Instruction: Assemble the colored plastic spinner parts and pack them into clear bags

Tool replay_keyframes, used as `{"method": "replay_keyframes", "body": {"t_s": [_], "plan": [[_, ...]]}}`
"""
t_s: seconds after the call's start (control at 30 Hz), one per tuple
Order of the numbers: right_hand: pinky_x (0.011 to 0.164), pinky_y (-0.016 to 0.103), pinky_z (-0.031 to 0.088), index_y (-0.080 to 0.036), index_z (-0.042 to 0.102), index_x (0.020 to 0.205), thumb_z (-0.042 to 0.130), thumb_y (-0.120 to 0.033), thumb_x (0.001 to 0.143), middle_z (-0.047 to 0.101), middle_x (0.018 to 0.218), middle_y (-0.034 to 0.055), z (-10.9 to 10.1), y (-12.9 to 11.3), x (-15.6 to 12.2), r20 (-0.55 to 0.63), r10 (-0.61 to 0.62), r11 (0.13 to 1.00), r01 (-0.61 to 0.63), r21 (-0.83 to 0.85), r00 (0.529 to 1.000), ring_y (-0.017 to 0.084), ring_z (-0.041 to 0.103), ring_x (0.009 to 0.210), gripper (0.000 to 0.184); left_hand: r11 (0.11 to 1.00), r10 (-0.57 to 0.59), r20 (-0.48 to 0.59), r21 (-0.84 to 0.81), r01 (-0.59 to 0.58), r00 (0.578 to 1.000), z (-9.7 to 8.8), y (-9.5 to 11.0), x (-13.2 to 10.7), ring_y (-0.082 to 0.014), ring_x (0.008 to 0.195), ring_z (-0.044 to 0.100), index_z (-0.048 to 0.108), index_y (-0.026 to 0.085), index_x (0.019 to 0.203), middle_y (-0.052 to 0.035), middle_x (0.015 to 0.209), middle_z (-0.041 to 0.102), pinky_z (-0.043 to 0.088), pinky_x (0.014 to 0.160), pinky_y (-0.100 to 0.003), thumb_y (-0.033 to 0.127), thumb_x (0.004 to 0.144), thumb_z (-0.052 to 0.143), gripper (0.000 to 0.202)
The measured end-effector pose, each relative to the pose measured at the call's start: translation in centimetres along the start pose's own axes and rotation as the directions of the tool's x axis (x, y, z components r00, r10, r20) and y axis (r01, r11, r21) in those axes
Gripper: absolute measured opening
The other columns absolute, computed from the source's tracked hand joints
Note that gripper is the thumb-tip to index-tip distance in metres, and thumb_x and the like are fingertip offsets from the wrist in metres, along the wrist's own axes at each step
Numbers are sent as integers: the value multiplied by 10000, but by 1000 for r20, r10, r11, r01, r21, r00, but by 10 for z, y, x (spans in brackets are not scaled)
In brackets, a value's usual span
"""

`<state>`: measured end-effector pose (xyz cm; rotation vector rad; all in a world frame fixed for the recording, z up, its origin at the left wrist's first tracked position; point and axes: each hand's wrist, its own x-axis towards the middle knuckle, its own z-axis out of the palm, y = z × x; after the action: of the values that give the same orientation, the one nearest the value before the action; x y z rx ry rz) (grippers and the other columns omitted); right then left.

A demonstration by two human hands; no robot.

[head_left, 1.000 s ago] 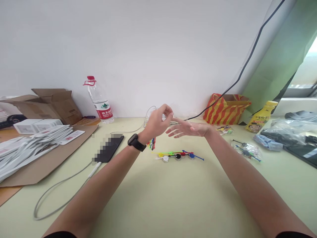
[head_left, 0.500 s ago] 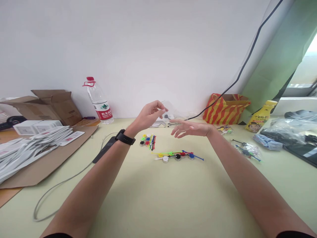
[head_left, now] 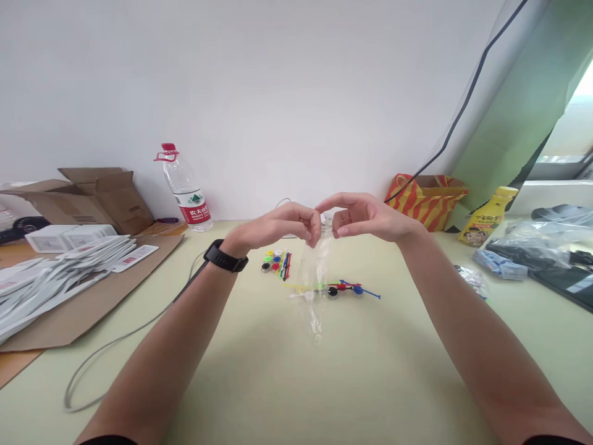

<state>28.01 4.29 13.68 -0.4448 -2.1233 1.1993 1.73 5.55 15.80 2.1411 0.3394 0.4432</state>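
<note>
A thin clear plastic bag [head_left: 319, 266] hangs crumpled between my hands. My left hand [head_left: 287, 225], with a black watch on its wrist, pinches the bag near its top. My right hand [head_left: 365, 216] meets it from the right, index finger stretched to the left fingertips. Its other fingers curl with the thumb at the bag's upper edge; the exact contact is partly hidden. Behind and below the bag lies a row of small round spinners with coloured arrows, including a black spinner [head_left: 332, 292] and a blue spinner [head_left: 358, 289]. The white one shows through the film.
Coloured discs and arrows [head_left: 277, 262] lie behind the row. On the left are a water bottle [head_left: 194, 207], a cardboard box [head_left: 92, 201], stacked white cards [head_left: 78, 266] and a grey cable [head_left: 125, 337]. A striped bag [head_left: 430, 201] and yellow bottle [head_left: 488, 216] stand right.
My hands have come together, the right moving left and its fingers curling. The clear bag now hangs between them, in front of the spinners.
</note>
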Motion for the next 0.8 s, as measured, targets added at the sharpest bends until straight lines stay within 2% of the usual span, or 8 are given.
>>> {"method": "replay_keyframes", "body": {"t_s": [0.1,0.23,0.37,0.5,0.67,0.73,0.8], "plan": [[668,290,485,-207,703,1158,833,-326,849,686,1058,56,5,-10,-1,-15,-5,996,4,-87,1000,131,568,750,356,1000,-22,5,6,22,1000,-2,0,-2,-174,732,583,705,169,808,-41,776,647,482,714,-317,170,808,668,36],[692,305,487,-205,722,997,826,-393,856,669,911,33,5,-13,-2,-4,43,981,-43,-191,999,157,579,785,258,999,-22,-43,31,23,999,-5,-5,-3,-181,720,582,709,177,777,-46,779,657,471,678,-320,206,766,720,33],[695,315,493,-213,686,872,790,-411,889,661,883,29,8,-16,-2,23,65,979,-59,-194,998,164,589,779,225,999,-24,-65,23,26,998,-5,-8,-3,-214,744,605,710,191,750,-52,760,655,492,713,-365,239,746,725,50],[670,301,505,-213,640,924,763,-379,919,633,822,1,12,-20,-2,82,103,984,-89,-157,991,141,597,711,207,1000,-19,-53,-8,19,998,-3,-10,-2,-225,755,600,693,199,725,-56,759,645,499,715,-380,241,748,710,51],[634,275,531,-233,614,1164,750,-353,922,701,1104,56,18,-26,-1,76,85,989,-75,-125,993,110,605,698,303,1000,-13,-43,14,14,999,-4,-11,-2,-245,806,617,713,192,739,-65,802,665,506,765,-397,212,736,694,28],[620,263,529,-232,627,1208,737,-355,929,712,1063,60,19,-27,0,38,58,988,-52,-148,998,127,612,740,325,1000,1,-59,22,0,998,-4,-12,-1,-255,843,627,710,195,749,-64,824,675,504,795,-407,215,735,691,31],[629,271,530,-210,684,1138,731,-363,927,707,971,54,18,-26,1,-4,29,982,-29,-189,1000,151,615,789,265,999,27,-95,22,-25,995,-4,-15,0,-275,928,643,694,198,746,-72,905,699,505,840,-420,226,745,688,29]]}}
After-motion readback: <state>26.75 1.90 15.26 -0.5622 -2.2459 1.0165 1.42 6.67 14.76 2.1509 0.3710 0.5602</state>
